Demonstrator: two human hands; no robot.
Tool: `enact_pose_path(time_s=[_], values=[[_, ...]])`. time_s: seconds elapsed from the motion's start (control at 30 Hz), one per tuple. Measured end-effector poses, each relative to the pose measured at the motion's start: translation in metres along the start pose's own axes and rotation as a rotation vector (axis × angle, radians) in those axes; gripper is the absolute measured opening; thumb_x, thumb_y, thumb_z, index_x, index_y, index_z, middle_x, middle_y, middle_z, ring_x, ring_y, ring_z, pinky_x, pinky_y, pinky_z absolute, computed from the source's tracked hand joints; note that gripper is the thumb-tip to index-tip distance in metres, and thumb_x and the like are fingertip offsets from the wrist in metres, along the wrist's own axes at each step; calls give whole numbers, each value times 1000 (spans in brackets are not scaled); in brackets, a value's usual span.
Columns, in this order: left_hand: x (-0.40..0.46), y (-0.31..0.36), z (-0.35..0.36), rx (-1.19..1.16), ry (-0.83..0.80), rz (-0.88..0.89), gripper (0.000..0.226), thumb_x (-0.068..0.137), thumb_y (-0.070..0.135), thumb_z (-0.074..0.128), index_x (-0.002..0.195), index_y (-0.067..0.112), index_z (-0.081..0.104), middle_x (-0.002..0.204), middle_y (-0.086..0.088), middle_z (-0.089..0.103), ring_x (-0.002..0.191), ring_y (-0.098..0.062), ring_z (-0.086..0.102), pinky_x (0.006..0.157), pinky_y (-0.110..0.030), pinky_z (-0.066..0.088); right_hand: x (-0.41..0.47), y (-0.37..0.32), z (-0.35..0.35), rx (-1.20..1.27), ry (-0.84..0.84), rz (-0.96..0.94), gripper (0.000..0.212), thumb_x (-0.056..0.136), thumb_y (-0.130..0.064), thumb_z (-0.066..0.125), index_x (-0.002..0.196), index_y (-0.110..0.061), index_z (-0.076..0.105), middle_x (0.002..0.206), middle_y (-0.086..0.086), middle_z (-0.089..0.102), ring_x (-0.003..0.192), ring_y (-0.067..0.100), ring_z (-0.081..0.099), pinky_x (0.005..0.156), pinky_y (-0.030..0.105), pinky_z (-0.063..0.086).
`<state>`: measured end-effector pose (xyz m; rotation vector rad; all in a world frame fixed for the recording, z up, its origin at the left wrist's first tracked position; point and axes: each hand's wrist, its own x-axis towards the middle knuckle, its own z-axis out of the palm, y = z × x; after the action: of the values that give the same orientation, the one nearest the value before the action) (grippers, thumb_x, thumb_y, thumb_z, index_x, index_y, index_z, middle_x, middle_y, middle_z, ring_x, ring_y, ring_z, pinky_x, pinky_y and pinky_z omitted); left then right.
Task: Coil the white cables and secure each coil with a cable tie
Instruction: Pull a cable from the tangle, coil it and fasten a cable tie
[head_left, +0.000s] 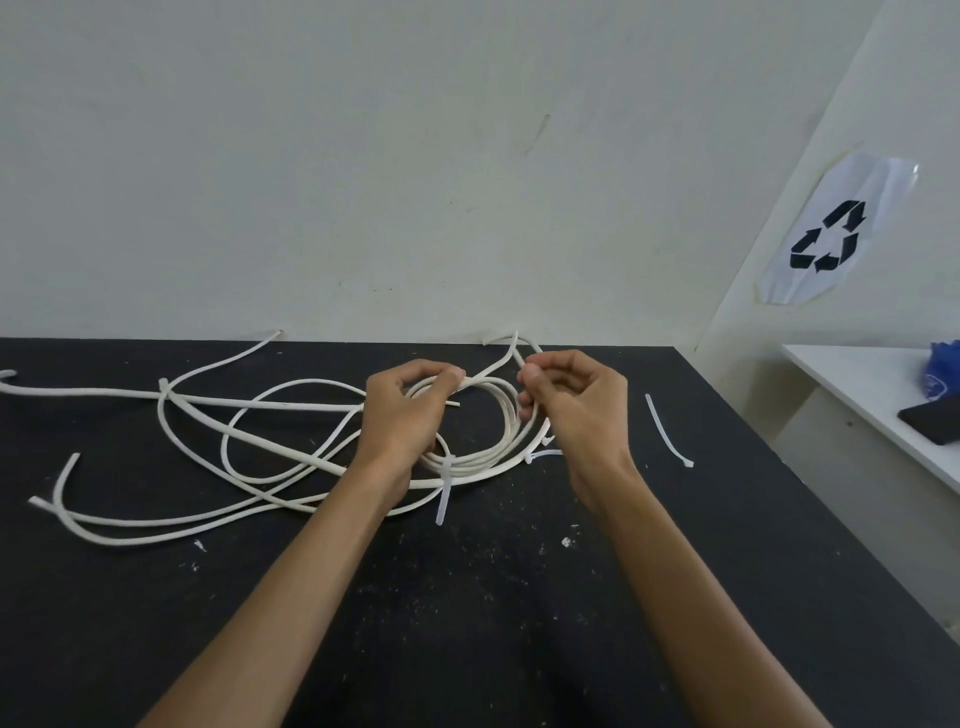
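Observation:
A coil of white cable (488, 457) lies between my hands at the back middle of the black table (467, 597). A translucent cable tie (445, 486) wraps the coil's near side, its tail pointing toward me. My left hand (410, 410) grips the coil's far-left strands between thumb and fingers. My right hand (576, 405) pinches a loose cable end (514, 348) at the coil's far right. Another cable tie (543, 455) pokes out under my right wrist. A spare cable tie (667, 431) lies to the right.
Several loose white cables (208, 447) sprawl across the left half of the table, reaching the wall. A white shelf (857, 384) at the right carries a black object (932, 415) and a blue item (943, 374). White specks dot the table.

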<state>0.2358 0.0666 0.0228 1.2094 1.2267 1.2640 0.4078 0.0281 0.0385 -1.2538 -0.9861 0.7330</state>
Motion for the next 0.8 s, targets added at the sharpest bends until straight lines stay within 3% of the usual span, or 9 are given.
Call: enact_pose_path(time_s=[0.1, 0.2, 0.3, 0.47, 0.6, 0.73, 0.8], values=[[-1, 4, 3, 55, -30, 55, 11, 97, 26, 75, 91, 22, 83, 50, 21, 54, 40, 1, 47, 54, -25, 34, 1, 2, 5, -227, -30, -154, 10, 95, -3, 78, 91, -13, 79, 80, 0, 78, 71, 8, 71, 68, 20, 57], [2, 6, 3, 74, -79, 26, 13, 97, 28, 75, 90, 22, 83, 44, 19, 46, 39, -4, 38, 51, -26, 32, 3, 4, 5, -339, -69, -208, 13, 96, -6, 77, 90, -18, 79, 79, -12, 76, 75, -1, 68, 71, 16, 53], [4, 4, 0, 34, -135, -14, 15, 99, 25, 72, 91, 18, 83, 45, 15, 41, 41, -10, 29, 45, -24, 27, 3, 7, 4, -395, -136, -205, 15, 98, -10, 74, 91, -23, 76, 80, -16, 74, 78, 2, 68, 73, 18, 53], [1, 2, -3, -45, -208, -60, 27, 104, 31, 68, 84, 21, 82, 56, 8, 29, 45, -10, 23, 44, -23, 21, 3, 6, 4, -497, -237, -245, 17, 101, -13, 73, 92, -27, 75, 86, -15, 71, 88, 10, 70, 81, 28, 59], [0, 1, -3, 6, -239, -2, 25, 100, 40, 72, 83, 25, 80, 61, 1, 26, 49, -15, 20, 50, -26, 18, 3, 2, 6, -526, -265, -289, 15, 99, -9, 73, 92, -21, 78, 83, -9, 73, 85, 12, 69, 78, 29, 59], [-2, 5, -3, 97, -279, 51, 26, 100, 45, 70, 88, 25, 81, 56, 6, 38, 45, -9, 31, 44, -23, 26, 7, 0, 6, -505, -270, -262, 15, 95, -8, 76, 89, -20, 83, 79, -9, 77, 81, 11, 72, 76, 28, 58], [-3, 7, -2, 145, -261, 83, 25, 101, 42, 71, 90, 22, 80, 51, 14, 47, 42, -2, 41, 44, -12, 30, 7, 0, 8, -485, -267, -240, 14, 94, -9, 78, 88, -20, 84, 77, -8, 77, 79, 13, 73, 74, 30, 60]])
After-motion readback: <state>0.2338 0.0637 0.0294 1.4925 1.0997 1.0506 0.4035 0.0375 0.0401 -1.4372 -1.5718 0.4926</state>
